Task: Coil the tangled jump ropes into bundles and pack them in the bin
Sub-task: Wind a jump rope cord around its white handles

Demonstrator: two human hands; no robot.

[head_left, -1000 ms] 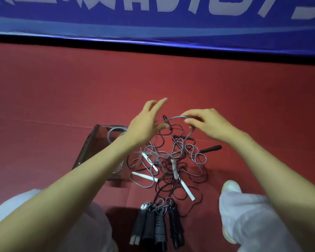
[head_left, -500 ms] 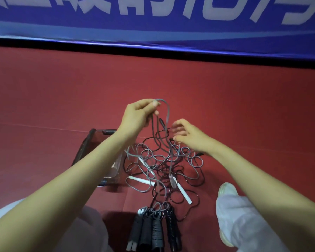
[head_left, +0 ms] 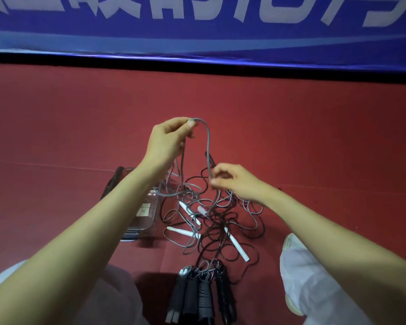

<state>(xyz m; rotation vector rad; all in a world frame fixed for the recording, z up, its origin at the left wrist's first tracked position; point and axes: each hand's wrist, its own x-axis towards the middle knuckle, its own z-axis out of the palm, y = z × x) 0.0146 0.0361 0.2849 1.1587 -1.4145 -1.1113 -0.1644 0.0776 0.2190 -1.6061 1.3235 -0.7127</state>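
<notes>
A tangle of grey and black jump ropes [head_left: 211, 221] with white handles lies on the red floor. My left hand [head_left: 167, 141] is raised above the pile and pinches the top of a grey rope loop [head_left: 207, 141]. Lower and to the right, my right hand [head_left: 234, 181] pinches the same loop's hanging strand. Several black handles [head_left: 199, 299] lie side by side at the near edge of the pile. A clear plastic bin [head_left: 143, 216] stands left of the tangle, partly hidden by my left forearm.
A blue banner [head_left: 197, 31] with white letters runs along the far edge of the red floor. My knees in light trousers sit at the bottom left and right, with a white shoe [head_left: 291, 245] beside the pile.
My left hand has lifted the grey rope loop upward from the pile. My right hand dropped lower and closed its fingers on the hanging strand.
</notes>
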